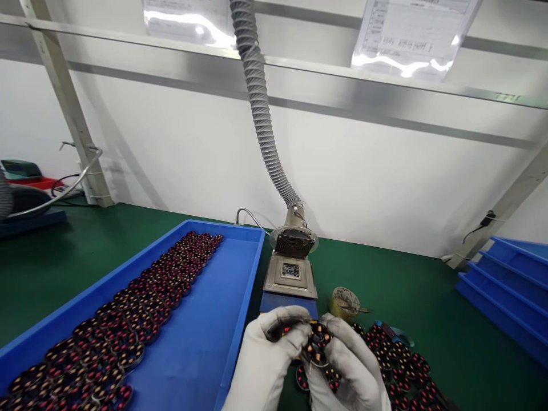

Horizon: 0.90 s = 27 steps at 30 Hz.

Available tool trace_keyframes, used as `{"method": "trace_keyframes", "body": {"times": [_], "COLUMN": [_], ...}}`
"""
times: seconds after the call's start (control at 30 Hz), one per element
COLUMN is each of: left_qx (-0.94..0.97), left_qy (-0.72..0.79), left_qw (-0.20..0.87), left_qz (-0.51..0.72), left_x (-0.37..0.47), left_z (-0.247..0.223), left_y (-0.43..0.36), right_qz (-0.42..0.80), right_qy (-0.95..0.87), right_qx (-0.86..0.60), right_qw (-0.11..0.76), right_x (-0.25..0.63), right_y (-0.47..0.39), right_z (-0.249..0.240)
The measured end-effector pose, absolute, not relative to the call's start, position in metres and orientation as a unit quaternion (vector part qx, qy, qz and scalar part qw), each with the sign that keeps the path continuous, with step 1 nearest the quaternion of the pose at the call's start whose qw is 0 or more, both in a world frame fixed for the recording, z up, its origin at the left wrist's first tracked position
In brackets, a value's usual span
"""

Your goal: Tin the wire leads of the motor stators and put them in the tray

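Observation:
Both my hands wear white gloves and meet low in the view, right of centre. Between them is a small round motor stator (pixel 317 345), a dark ring with copper windings and a thin wire end below it. My right hand (pixel 355 365) is wrapped around its right side and underside. My left hand (pixel 269 354) is closed, thumb and fingers pinching at its left edge; whether they grip the ring or a wire is hidden. Just beyond the hands stands a solder pot (pixel 291 279) with a shiny square top. More stators (pixel 402 365) lie in a loose pile to the right.
A long blue tray (pixel 246 297) at the left holds rows of stators (pixel 149 297). A grey fume hose (pixel 261 97) hangs over the pot. A yellowish cup (pixel 342 311) with a stick stands right of it. Stacked blue trays (pixel 505 291) are at the right edge.

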<state>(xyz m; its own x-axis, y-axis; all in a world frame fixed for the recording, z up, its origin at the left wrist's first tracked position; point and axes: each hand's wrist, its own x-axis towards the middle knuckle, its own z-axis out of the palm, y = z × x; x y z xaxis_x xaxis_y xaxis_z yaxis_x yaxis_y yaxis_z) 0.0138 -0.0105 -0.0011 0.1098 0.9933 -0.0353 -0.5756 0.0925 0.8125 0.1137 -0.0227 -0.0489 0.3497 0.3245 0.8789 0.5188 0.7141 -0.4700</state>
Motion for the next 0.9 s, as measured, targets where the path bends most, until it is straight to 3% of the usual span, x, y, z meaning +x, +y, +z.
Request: {"method": "trace_keyframes", "body": {"times": [0.17,0.37,0.57,0.77,0.9], "left_qx": [0.26,0.379,0.372,0.282,0.385], "left_qy": [0.289,0.309,0.34,0.328,0.43], "left_qw": [0.572,0.64,0.642,0.538,0.425], "left_qz": [0.722,0.592,0.578,0.723,0.698], "left_x": [0.013,0.006,0.006,-0.009,-0.038], "left_z": [-0.005,0.006,0.002,0.007,-0.008], "left_y": [-0.009,-0.01,-0.008,-0.007,-0.017], "right_qz": [-0.084,-0.063,-0.035,0.037,0.2], "right_qy": [-0.568,-0.594,-0.604,-0.582,-0.534], "right_qx": [-0.368,-0.353,-0.364,-0.388,-0.412], "right_qw": [0.731,0.72,0.708,0.713,0.711], "right_x": [0.115,0.117,0.112,0.106,0.118], "right_y": [-0.02,-0.022,-0.027,-0.032,-0.027], "right_z": [-0.049,-0.052,-0.052,-0.053,-0.044]}}
